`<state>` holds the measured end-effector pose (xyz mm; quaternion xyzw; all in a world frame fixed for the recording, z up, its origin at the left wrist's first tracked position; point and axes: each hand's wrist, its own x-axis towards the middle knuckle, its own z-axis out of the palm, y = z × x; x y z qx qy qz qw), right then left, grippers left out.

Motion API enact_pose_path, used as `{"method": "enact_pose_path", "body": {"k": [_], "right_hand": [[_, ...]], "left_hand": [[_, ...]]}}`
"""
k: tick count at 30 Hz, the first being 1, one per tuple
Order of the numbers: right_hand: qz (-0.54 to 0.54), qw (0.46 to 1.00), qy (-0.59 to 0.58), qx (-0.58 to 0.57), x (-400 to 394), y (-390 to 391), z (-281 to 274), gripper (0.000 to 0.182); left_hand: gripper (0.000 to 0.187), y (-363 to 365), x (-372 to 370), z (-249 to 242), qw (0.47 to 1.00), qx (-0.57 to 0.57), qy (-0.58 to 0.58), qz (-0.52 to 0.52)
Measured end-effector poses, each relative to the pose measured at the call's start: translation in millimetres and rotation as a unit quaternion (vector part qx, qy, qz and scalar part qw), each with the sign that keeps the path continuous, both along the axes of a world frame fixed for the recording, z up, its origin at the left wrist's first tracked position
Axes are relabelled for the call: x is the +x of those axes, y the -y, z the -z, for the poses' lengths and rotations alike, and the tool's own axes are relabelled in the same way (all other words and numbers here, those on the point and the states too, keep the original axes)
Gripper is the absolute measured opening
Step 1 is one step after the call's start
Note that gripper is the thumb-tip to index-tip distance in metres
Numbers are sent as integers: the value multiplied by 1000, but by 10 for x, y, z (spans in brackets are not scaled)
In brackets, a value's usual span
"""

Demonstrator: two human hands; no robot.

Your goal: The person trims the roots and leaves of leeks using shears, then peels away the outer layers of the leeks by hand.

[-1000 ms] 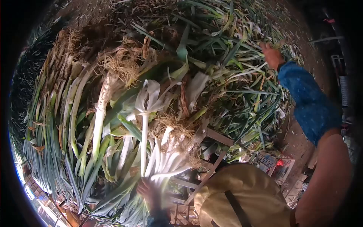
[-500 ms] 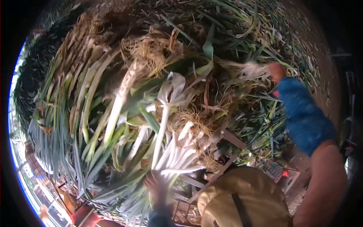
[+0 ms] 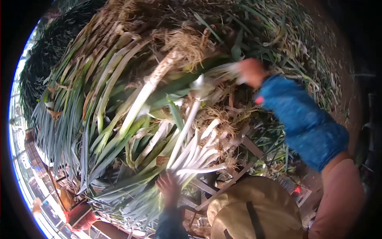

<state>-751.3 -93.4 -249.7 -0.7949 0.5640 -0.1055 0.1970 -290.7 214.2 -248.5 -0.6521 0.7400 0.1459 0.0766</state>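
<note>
My left hand (image 3: pixel 168 186) is closed around leeks at the lower middle, just where their white stalks turn into green leaves. From it a bunch of clean white leeks (image 3: pixel 195 161) fans up and right, its roots towards the wooden frame. One white leek stalk (image 3: pixel 185 131) stands out above the bunch, its upper end blurred. My right hand (image 3: pixel 251 72), smeared by motion and in a blue sleeve (image 3: pixel 306 119), is closed at the upper right. A pale, blurred strip of leek skin (image 3: pixel 227 72) trails left from its fingers.
A thick leek with soil and roots (image 3: pixel 153 83) lies on a large heap of uncleaned leeks (image 3: pixel 83 87) on the left. Loose leaf trimmings (image 3: pixel 310 51) cover the upper right. Below are a wooden frame (image 3: pixel 230 187) and a tan covered round thing (image 3: pixel 254 211).
My right hand has swung left, closer to the leeks, with the pale strip. My left hand stays on the bunch. The view has shifted, so the heap sits further right.
</note>
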Motion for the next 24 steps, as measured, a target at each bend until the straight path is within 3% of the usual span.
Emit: {"method": "enact_pose_path", "body": {"k": [2,3,6,7,8,9,10,11,13,15,16,17,18,19,20,21,22,23,24], "right_hand": [[50,973,-220,-54,-1358,144,-94,15],[102,957,-272,-7,-1827,166,-224,20],[100,949,-295,-38,-969,-56,-809,32],[105,973,-203,36,-613,-35,-756,51],[-8,995,-86,-46,-315,-29,-511,73],[-1,999,-43,-21,332,7,-614,80],[-37,999,23,-14,817,39,-623,81],[-33,999,-11,20,1265,33,-542,85],[-17,987,-98,123,1933,-46,-513,67],[-97,981,-138,92,1985,-31,-210,44],[-139,975,-158,77,2008,-1,-128,34],[-130,984,-99,68,1769,30,-119,11],[-125,976,-177,17,1431,76,-122,12],[-1,994,-105,35,928,134,-26,13],[213,913,232,260,494,126,-298,18],[161,971,-49,169,-215,127,-455,17],[118,932,-334,73,-923,128,-606,17],[98,928,-359,-22,-1463,20,-753,31],[115,876,-469,-18,-1849,-16,-855,41]], "left_hand": [[66,24,-20,-39,1000,13,-12,-16],[67,7,-10,-51,1000,14,-18,-16],[77,46,-9,-103,997,75,-23,-27],[79,49,-8,-129,996,85,-19,-30],[82,48,-2,-138,995,98,-17,-27],[80,46,-20,-99,999,-32,20,27],[82,51,-34,-108,999,-28,20,26],[83,41,-30,-114,999,-22,21,24],[84,-21,8,-78,999,34,-15,-4],[84,35,-19,-140,999,48,-15,-10],[83,5,10,-76,1000,2,-18,10],[82,-28,33,-1,1000,-10,-23,1],[80,-14,37,-17,999,-6,-31,-1],[77,5,42,-38,999,-4,-40,-3],[72,19,39,-29,999,-37,-6,22],[68,23,55,-26,996,-66,28,46],[64,32,67,-29,996,-65,25,50],[65,12,77,37,992,-105,30,55],[66,10,66,64,992,-110,28,50]]}}
